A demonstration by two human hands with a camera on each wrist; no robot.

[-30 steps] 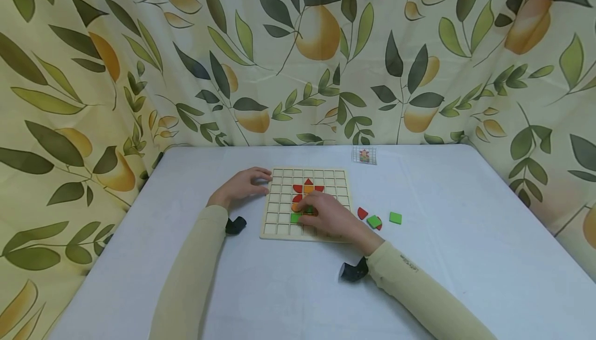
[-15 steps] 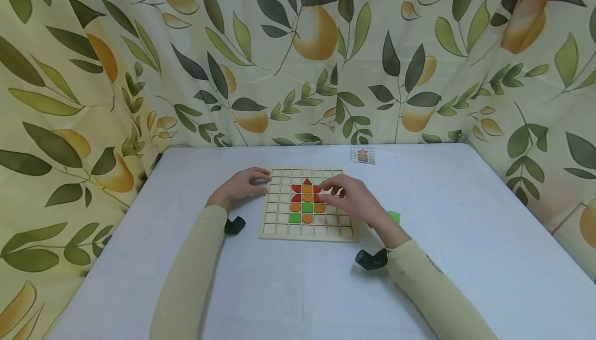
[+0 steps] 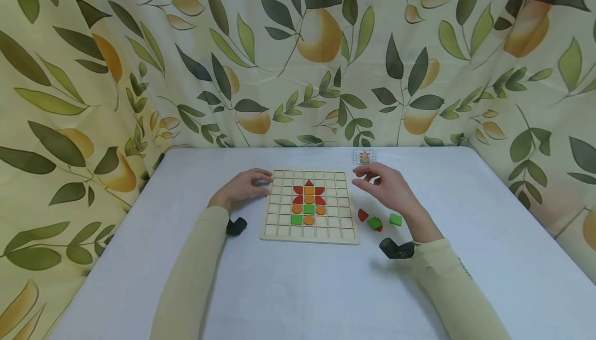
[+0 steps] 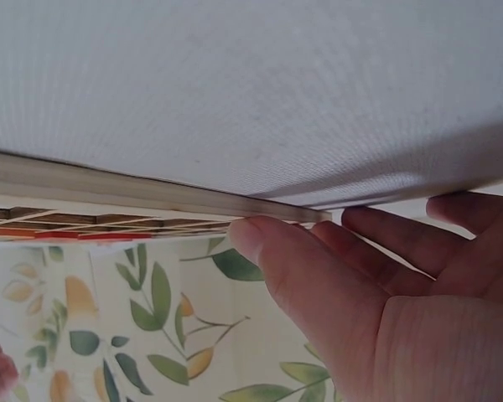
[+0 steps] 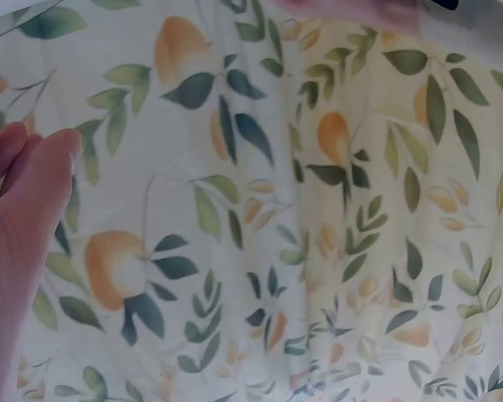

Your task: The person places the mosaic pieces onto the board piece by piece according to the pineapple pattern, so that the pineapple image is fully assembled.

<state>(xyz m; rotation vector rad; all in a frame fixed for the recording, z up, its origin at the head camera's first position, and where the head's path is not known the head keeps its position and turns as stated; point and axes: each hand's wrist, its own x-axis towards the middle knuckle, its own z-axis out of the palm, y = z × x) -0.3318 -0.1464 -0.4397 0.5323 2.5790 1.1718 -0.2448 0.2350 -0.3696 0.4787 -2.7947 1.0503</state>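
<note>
From where I stand, the left hand (image 3: 242, 187) rests with relaxed fingers against the nine o'clock edge of the wooden grid board (image 3: 279, 226), holding nothing. The board carries a flower of coloured tiles (image 3: 308, 203). At its three o'clock the right hand (image 3: 388, 189) hovers, released, loose tiles (image 3: 378, 221) just beneath.
</note>
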